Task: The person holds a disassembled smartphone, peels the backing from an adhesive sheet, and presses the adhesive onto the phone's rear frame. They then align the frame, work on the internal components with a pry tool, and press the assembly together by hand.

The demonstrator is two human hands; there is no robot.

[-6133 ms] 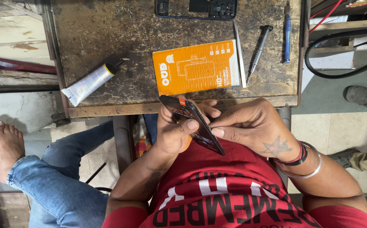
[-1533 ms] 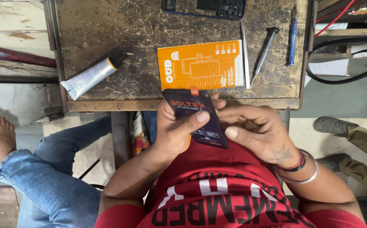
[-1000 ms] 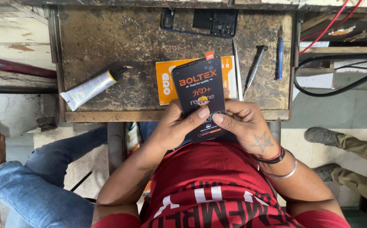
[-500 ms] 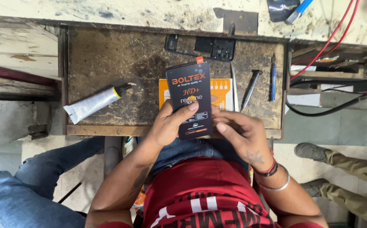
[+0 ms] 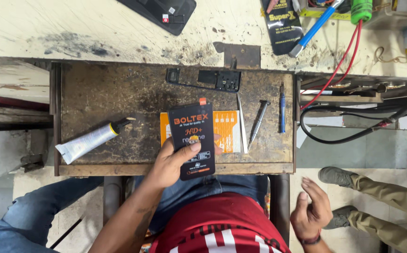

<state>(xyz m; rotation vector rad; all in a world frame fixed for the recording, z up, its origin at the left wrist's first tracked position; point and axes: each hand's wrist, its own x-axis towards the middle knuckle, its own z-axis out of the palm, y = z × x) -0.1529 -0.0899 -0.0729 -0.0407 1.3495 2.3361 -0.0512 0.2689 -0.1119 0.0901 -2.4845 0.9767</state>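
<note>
My left hand point(image 5: 173, 161) grips a flat black packet point(image 5: 192, 138) with orange print, thumb across its front, holding it upright over the front edge of the pulled-out wooden drawer point(image 5: 100, 93). Behind the packet lies an orange box point(image 5: 224, 131). My right hand point(image 5: 311, 211) is away from the packet, low at the right beside my red shirt, fingers apart and holding nothing.
On the drawer lie a silver tube with black cap point(image 5: 91, 139), a dark phone frame point(image 5: 213, 79), white tweezers point(image 5: 242, 122), a screwdriver point(image 5: 257, 122) and a blue pen point(image 5: 282, 112). Cables point(image 5: 334, 136) hang at right. Another person's shoes point(image 5: 337, 175) stand nearby.
My right hand has let go of the black packet and dropped to the lower right. The left hand alone keeps the packet raised. The view has tilted up toward the bench.
</note>
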